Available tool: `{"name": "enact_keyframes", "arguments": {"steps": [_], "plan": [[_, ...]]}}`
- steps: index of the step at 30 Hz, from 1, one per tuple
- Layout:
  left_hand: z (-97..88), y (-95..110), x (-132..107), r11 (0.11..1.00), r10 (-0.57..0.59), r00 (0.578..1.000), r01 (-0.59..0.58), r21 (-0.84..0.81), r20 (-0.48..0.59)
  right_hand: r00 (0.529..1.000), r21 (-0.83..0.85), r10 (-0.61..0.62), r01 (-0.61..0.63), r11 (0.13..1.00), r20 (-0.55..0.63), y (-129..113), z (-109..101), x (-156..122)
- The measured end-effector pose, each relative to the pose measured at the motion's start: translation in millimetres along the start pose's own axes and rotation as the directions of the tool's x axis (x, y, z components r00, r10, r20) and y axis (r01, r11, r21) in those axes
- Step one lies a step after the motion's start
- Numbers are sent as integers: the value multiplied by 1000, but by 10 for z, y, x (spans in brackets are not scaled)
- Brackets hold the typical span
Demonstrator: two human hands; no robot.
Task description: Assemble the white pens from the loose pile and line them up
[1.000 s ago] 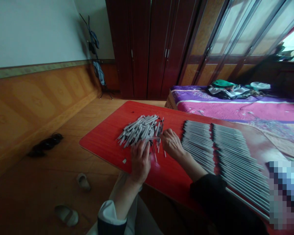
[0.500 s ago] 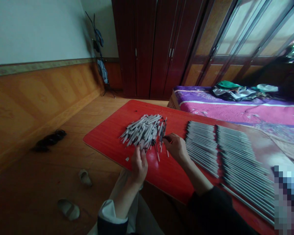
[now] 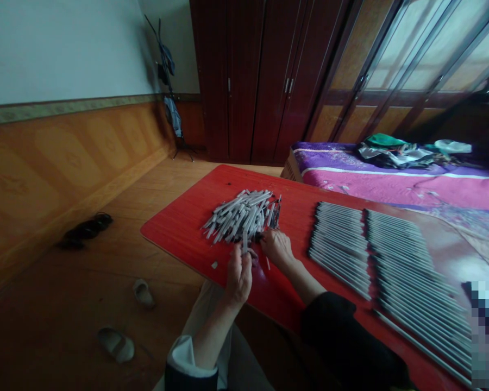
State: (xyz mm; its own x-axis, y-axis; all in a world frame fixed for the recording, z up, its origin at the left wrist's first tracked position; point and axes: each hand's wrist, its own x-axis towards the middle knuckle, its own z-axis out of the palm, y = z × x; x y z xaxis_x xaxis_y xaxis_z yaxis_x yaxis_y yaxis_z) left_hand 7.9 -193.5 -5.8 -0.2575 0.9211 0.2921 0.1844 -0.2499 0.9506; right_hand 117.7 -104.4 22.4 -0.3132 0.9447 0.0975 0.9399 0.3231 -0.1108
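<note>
My left hand [image 3: 239,274] is closed around a slim grey-white tube [image 3: 245,241], which points up and away from me at the near edge of the pile. Just to its right, my right hand [image 3: 277,247] has its fingers pinched together, with a dark bit at the fingertips too small to name. Beyond both hands lies a loose pile of grey-white tubes [image 3: 232,216]. Several dark, thin pieces [image 3: 274,213] lie at the pile's right side. A small pale scrap [image 3: 214,265] rests near the table's front edge.
On the red table [image 3: 179,217], two neat rows of black-ended tubes, a nearer-left row [image 3: 342,239] and a right row [image 3: 411,271], lie to my right. A bed [image 3: 350,176] stands behind the table. Slippers [image 3: 116,345] are on the floor at left.
My right hand has moved left, from the dark pieces to beside my left hand. The tube in my left hand now shows more plainly. The view has shifted slightly.
</note>
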Motion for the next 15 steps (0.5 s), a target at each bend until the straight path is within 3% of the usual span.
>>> {"name": "enact_keyframes", "arguments": {"steps": [3,6,7,9,11,12,13,15], "plan": [[-2,-12,11,999,8,1000,-7,36,-18,999,81,28,-24,996,-43,-17,1,-14],[-7,-23,19,992,51,998,-47,115,-31,992,403,106,-70,913,-67,-9,-43,-20],[-6,-27,21,987,78,997,-73,145,-29,989,569,139,-86,818,-50,5,-69,-25],[2,-34,22,973,144,989,-139,187,-16,984,868,178,-103,486,18,44,-128,-51],[19,-40,20,958,213,977,-209,196,1,982,989,170,-103,105,84,83,-182,-100],[28,-44,19,951,242,970,-239,196,8,982,994,158,-100,-39,105,97,-203,-131],[36,-47,18,944,267,964,-264,198,12,982,985,145,-98,-139,118,105,-217,-165],[49,-51,17,930,300,954,-295,219,12,982,966,129,-103,-235,136,105,-224,-229]]}}
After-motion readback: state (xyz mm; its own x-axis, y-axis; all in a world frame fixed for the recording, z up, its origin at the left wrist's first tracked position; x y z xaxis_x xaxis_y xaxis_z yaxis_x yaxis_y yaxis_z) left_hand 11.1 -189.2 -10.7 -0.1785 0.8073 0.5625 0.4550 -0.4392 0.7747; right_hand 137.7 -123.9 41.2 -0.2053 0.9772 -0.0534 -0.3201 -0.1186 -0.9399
